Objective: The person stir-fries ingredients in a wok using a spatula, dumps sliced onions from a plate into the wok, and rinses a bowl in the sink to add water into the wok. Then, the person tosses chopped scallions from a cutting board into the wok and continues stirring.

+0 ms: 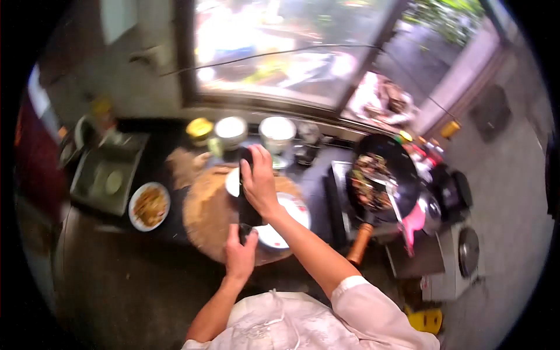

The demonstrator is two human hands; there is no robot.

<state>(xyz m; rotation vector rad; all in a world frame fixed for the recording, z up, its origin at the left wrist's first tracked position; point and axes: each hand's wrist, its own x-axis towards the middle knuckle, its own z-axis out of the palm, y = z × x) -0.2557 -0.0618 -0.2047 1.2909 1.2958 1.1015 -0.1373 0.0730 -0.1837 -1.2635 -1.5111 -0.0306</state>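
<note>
A dark, long object (252,212), perhaps a cleaver, is held over the round wooden board (204,213). My right hand (259,178) grips its far end, fingers wrapped round it. Near the board's front edge, my left hand (241,251) is closed on the near end of the same object. Beneath my right forearm a white plate (294,216) rests partly on the board. Part of another white dish (233,182) shows to the left of the dark object. Motion blur hides the object's exact shape.
A wok (408,175) with cooked food and a pink-handled spatula (413,221) sits on the stove at right. At left are a plate of food (150,207) and a sink (111,175). White containers (277,129) and a yellow-lidded jar (199,128) line the window side.
</note>
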